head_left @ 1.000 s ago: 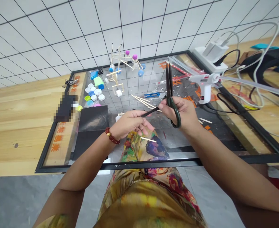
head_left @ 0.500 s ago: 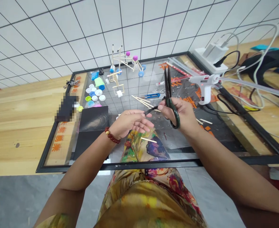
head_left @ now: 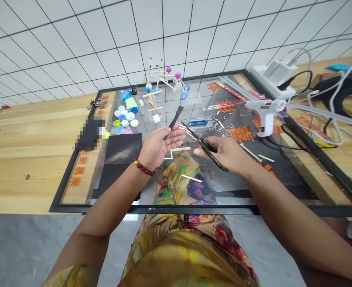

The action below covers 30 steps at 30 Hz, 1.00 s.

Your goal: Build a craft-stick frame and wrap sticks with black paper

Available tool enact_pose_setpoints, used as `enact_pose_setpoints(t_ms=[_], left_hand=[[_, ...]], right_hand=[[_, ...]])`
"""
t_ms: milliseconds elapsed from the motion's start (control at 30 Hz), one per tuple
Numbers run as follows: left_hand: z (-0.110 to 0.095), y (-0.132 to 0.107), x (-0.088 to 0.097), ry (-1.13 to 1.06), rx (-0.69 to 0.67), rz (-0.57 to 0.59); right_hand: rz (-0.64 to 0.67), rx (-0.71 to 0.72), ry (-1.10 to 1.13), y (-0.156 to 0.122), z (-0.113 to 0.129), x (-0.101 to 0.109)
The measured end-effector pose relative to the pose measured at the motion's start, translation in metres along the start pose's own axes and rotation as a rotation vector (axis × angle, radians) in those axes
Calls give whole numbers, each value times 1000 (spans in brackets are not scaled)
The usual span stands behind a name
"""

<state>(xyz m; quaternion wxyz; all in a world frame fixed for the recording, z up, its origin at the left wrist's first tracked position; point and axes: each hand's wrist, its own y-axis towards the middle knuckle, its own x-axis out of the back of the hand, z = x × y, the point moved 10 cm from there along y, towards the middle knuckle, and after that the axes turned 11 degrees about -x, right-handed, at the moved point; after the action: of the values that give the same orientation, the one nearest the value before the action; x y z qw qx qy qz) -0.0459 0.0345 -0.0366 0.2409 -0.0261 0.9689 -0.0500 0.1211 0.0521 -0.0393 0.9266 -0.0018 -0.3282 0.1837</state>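
Observation:
Between the thumb and fingers of my left hand (head_left: pixel 164 145) is a narrow black strip (head_left: pixel 176 116), its free end pointing up and away from me. My right hand (head_left: pixel 224 153) grips a pair of dark-handled scissors (head_left: pixel 207 148). The blades point left and away, close to the fingertips of my left hand, and look slightly apart. Under and between the hands, a small joined piece of wooden sticks (head_left: pixel 180 149) lies on the glass. One loose wooden stick (head_left: pixel 191 178) is nearer to me.
A stick model with bottle-cap wheels (head_left: pixel 155 95) stands at the back. Bottle caps (head_left: pixel 130 116) and black sheets (head_left: pixel 123 149) lie left. A blue cutter (head_left: pixel 197 123) is beyond the scissors. To the right are a white glue gun (head_left: pixel 265 113), cables and a power strip (head_left: pixel 271 81).
The strip has left my right fingers; only my left hand holds it now, raised. The scissors have tipped from upright to pointing left, and my hands have moved apart.

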Motion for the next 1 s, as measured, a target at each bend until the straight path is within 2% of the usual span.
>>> enact_pose_setpoints(t_ms=[133, 467, 700, 1000], left_hand=[[2, -2, -1, 77, 12, -1], [5, -4, -5, 160, 51, 15], [8, -4, -5, 168, 73, 15], [9, -4, -4, 166, 71, 16]], right_hand=[[31, -26, -34, 0, -1, -4], [135, -73, 61, -3, 1, -16], [110, -48, 48, -4, 6, -15], [154, -69, 65, -2, 1, -20]])
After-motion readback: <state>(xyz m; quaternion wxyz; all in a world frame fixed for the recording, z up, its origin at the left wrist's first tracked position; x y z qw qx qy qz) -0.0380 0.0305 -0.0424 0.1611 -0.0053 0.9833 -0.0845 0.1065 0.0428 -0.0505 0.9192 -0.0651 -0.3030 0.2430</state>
